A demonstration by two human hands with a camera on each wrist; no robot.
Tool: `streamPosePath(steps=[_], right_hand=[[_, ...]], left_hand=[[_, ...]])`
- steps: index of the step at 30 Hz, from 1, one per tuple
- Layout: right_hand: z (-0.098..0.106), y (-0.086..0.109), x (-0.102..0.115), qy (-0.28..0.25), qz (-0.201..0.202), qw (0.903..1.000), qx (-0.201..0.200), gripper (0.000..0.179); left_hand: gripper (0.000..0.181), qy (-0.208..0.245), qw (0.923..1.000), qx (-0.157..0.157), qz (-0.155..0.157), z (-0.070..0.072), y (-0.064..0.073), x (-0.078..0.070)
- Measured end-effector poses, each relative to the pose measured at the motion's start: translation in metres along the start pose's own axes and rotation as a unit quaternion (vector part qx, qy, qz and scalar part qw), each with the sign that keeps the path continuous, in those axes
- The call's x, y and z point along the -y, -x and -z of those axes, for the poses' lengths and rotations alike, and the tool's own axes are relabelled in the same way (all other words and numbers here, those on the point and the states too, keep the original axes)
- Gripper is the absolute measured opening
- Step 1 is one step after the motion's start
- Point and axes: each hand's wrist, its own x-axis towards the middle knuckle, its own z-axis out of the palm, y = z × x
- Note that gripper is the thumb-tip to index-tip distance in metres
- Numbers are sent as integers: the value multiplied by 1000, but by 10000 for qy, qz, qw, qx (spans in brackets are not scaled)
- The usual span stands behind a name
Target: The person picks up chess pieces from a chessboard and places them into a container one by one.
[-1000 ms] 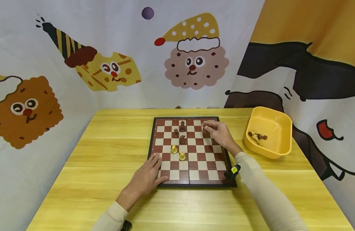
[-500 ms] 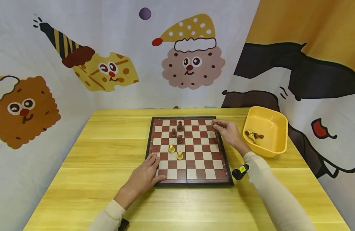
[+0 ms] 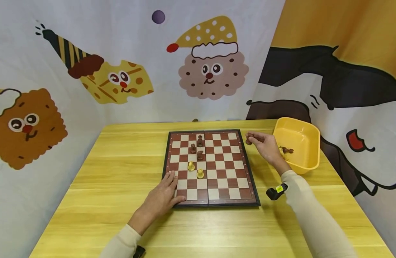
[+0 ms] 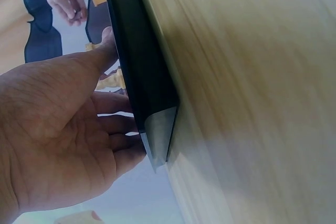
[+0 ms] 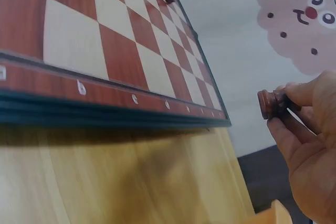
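A brown and white chessboard (image 3: 227, 175) lies on the table. My left hand (image 3: 160, 195) rests on its front left corner, fingers extended; in the left wrist view the same hand (image 4: 63, 135) lies against the board's black edge (image 4: 139, 56). My right hand (image 3: 267, 148) is past the board's right edge, pinching a dark brown chess piece (image 3: 248, 141) between thumb and fingers. In the right wrist view the base of that chess piece (image 5: 270, 103) shows; its top is hidden by the fingers. Brown chess pieces (image 3: 200, 155) and two yellow chess pieces (image 3: 191, 166) stand on the board's left half.
A yellow plastic bin (image 3: 302, 143) stands at the table's back right, with several chess pieces (image 3: 286, 150) inside, partly behind the right hand. The wooden table (image 3: 120, 154) meets a cartoon-printed curtain (image 3: 130, 21) at its back edge.
My right hand has carried the brown chess piece from the board's far right squares, off past the right edge toward the bin. The left hand has stayed at the corner.
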Motion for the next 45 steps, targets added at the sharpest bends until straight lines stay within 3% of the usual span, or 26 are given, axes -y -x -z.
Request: streamPosePath(steps=[3, 8, 21, 30, 36, 45], right_hand=[[10, 0, -6, -11, -92, 10000, 9, 29], [27, 7, -8, 457, -189, 9988, -53, 31], [74, 24, -17, 1072, -383, 9921, -522, 31], [90, 30, -27, 587, -546, 9947, -642, 35], [89, 34, -35, 698, -484, 9921, -919, 41], [87, 31, -33, 286, -306, 9906, -1304, 45]], left_hand=[[79, -17, 10000, 12, -7, -1, 0, -1], [79, -32, 10000, 2, -18, -1, -1, -1], [79, -77, 10000, 12, -22, -4, 2, 2], [79, -107, 9999, 5, -8, -2, 3, 2], [79, -140, 9999, 22, -56, -3, 1, 2], [80, -143, 9999, 84, -14, -3, 0, 2]])
